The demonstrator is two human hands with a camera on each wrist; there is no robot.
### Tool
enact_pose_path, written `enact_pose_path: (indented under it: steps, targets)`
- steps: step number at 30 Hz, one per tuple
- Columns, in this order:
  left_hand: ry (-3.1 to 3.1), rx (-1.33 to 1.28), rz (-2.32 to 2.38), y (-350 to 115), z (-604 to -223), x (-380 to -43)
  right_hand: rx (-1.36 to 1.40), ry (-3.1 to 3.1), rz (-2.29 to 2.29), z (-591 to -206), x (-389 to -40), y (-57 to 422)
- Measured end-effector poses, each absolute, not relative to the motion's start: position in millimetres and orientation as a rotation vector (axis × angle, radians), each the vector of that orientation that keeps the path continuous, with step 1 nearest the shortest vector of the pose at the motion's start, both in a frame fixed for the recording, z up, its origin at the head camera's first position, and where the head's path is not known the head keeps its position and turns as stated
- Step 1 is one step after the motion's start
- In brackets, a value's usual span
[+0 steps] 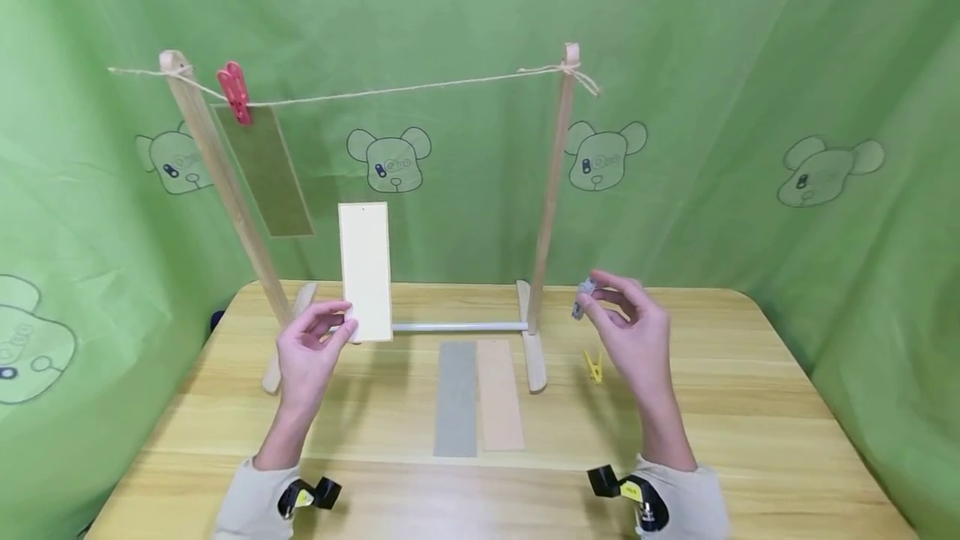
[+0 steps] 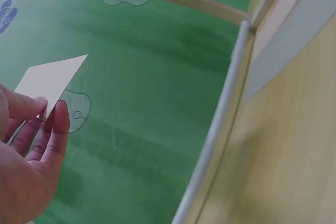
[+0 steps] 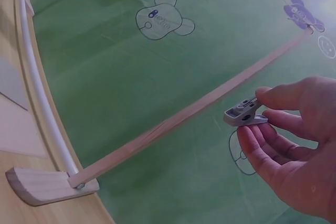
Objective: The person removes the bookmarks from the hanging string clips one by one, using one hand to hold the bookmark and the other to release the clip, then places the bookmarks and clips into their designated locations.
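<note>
Between thumb and fingers my left hand (image 1: 311, 352) pinches a cream rectangular card (image 1: 365, 265) by its lower left edge, holding it upright. In the left wrist view the same card (image 2: 50, 80) is seen at a slant. My right hand (image 1: 633, 332) grips a grey clothespin (image 1: 582, 298), raised above the table near the right post. The right wrist view shows this clothespin (image 3: 242, 113) between thumb and fingertips. On the string (image 1: 405, 88), a pink clothespin (image 1: 236, 92) holds an olive-coloured card (image 1: 266, 173) at the left end.
A wooden stand has a left post (image 1: 217, 173), a right post (image 1: 553, 198) and a white crossbar (image 1: 461, 327). On the table (image 1: 420, 498) lie a grey card (image 1: 457, 398), a peach card (image 1: 501, 394) and a yellow clothespin (image 1: 594, 367). A green curtain (image 1: 465, 15) hangs behind.
</note>
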State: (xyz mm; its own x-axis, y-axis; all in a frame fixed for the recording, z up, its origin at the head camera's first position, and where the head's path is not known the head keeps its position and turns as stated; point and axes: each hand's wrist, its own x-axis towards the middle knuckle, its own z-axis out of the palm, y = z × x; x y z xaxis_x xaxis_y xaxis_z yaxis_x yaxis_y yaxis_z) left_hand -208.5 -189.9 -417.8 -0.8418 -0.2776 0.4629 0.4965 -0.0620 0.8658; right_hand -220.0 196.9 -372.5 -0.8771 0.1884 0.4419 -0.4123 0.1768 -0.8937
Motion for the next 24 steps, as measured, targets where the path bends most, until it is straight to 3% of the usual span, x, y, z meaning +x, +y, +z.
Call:
enact_pose_path:
  steps: [24]
  targets:
    - [-1.909,-0.092,-1.990,-184.2,-459.3,-185.2,0.111,-2.219,1.629,-400.9,-240.5,206.2]
